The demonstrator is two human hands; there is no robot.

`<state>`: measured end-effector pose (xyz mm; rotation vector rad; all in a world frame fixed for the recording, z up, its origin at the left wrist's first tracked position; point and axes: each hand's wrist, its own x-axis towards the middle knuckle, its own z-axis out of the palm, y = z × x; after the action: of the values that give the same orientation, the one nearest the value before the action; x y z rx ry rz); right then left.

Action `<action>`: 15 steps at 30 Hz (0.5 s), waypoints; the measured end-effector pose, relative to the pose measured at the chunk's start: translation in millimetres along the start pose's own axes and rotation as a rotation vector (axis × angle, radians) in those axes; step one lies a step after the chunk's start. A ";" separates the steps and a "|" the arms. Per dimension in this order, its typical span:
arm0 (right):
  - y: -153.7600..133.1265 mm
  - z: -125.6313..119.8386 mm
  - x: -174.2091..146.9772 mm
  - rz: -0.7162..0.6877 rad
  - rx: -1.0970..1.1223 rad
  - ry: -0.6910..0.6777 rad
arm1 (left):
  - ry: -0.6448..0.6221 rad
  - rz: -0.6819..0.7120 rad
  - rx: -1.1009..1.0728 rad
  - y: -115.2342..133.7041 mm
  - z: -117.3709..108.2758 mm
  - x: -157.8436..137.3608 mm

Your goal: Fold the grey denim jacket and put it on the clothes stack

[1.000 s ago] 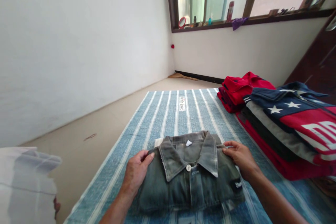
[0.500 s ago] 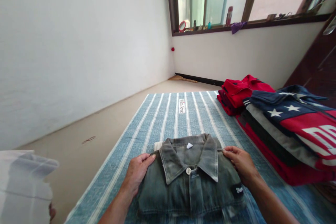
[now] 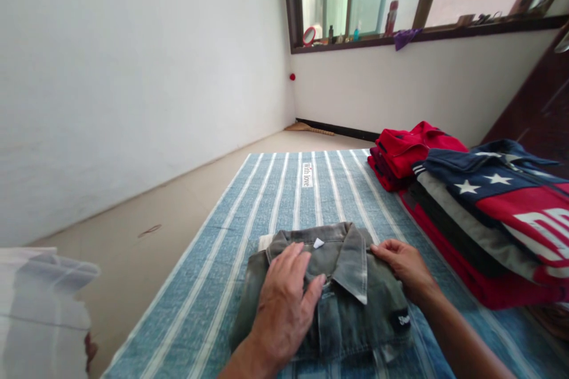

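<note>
Left hand (image 3: 287,302): loosely spread, palm down over the collar (image 3: 354,272), gripping nothing. Folded grey-green denim jacket (image 3: 380,308): near end of striped surface (image 3: 217,266), in from left edge. Right hand (image 3: 409,266): thumb-and-finger grip pinching jacket's shoulder. Judgement: smooth lightly, shoulder pinned. Collar points toward far edge; long axis apparently left–right.

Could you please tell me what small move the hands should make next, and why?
Probably, smooth the collar outward with the left hand: it lies over one side of the collar, while the right hand pinches the folded shirt near the opposite shoulder, which should steady it.
</note>
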<state>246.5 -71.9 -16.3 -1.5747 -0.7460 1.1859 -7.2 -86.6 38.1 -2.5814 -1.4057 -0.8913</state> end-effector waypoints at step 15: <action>10.3 -3.3 16.8 -0.028 0.032 -0.051 | -0.462 0.064 -0.083 6.2 16.6 18.9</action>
<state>254.3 -61.5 -31.4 -1.5084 -0.7755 1.2155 13.1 -70.7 35.4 -3.0103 -1.3863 -0.3589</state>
